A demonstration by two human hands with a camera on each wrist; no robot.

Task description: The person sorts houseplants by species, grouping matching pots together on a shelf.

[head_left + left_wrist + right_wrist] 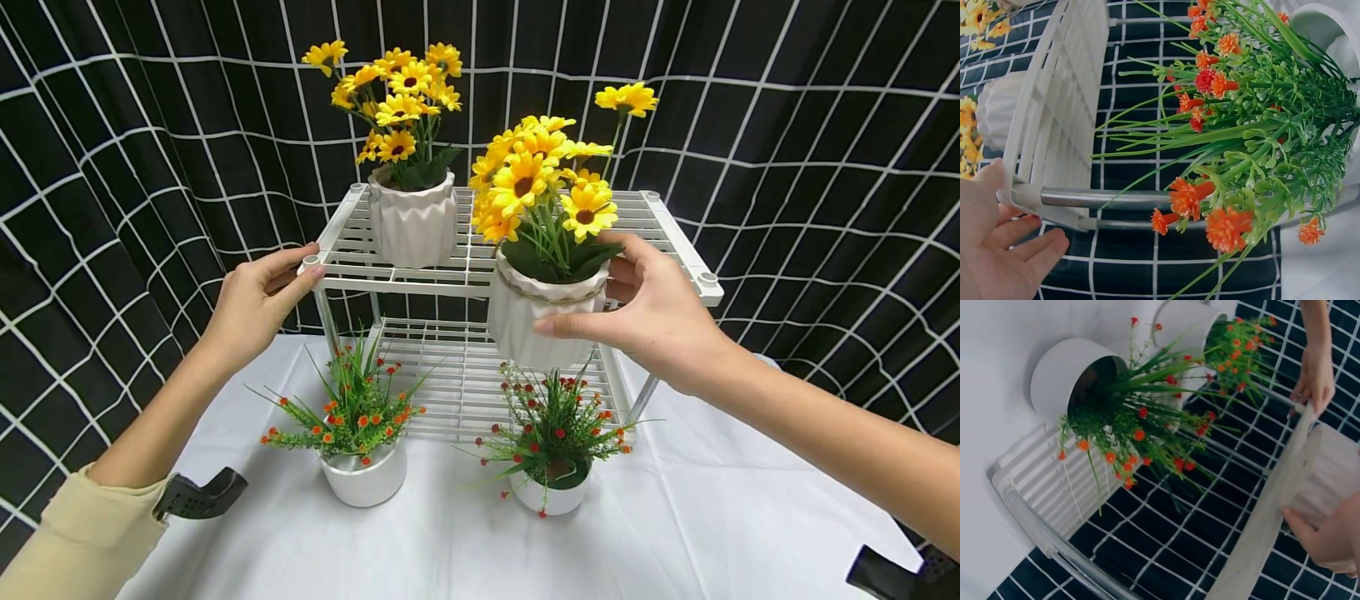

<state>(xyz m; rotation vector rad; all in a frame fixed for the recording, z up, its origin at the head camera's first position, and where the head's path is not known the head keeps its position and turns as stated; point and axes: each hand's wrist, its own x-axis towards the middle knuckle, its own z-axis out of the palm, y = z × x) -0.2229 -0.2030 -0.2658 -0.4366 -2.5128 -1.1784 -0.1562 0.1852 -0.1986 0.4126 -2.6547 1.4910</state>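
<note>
My right hand (660,321) grips a white fluted flowerpot (543,325) of yellow artificial daisies, thumb across its front and fingers round the far side. This pot is at the front edge of the white wire shelf rack (427,282), overlapping its upper tier in the head view; twine circles it below the rim. My left hand (255,304) pinches the rack's front left upper corner between thumb and fingers, and the left wrist view shows the other fingers loosely bent beside that corner. A matching pot of yellow daisies (412,221) stands upright on the left of the upper tier.
Before the rack, two smaller white pots stand on the white cloth (450,542): one with orange flowers (365,477) at left, one with red flowers (551,497) at right. The rack's lower tier (442,367) lies behind them. A black curtain with white grid lines (810,167) surrounds the back.
</note>
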